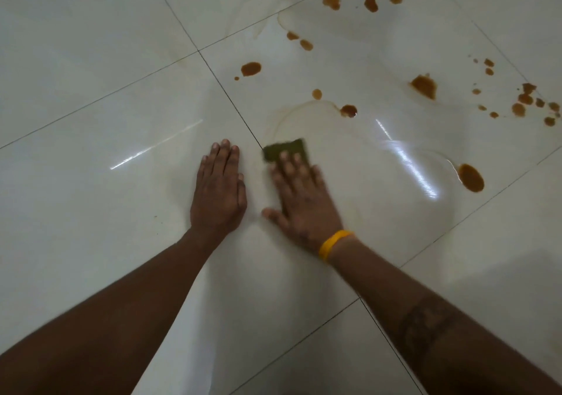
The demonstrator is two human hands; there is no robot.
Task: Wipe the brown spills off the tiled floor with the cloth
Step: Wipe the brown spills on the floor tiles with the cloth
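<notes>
The floor (91, 60) is made of big, shiny, pale tiles with thin dark lines between them. Light makes bright streaks on it.

The cloth (284, 150) is small, flat and dark green, shaped like a rectangle. It lies on the floor just right of where a dark tile line runs by. Its long side runs left to right, tipped up a little on the right. Only its far half shows; the rest is hidden under a hand.

The right hand (301, 203) lies flat on top of the cloth. Its fingers (293, 163) are straight and spread a little, pressing the cloth down, not curled around it. The thumb sticks out to the left on the bare tile. This hand looks a bit blurry. A yellow band (333, 244) goes round the wrist, and a dark inked band marks the forearm.

The left hand (217, 194) is flat on the floor, just left of the cloth, not touching it. Its fingers are straight and close together, holding nothing.

The brown spills (424, 86) are blobs and small dots, wet and glossy, spread over the tile beyond and to the right of the cloth. One oval blob (470, 177) sits off to the right. Thin, pale brown curved smears ring the wet patch near the cloth.
</notes>
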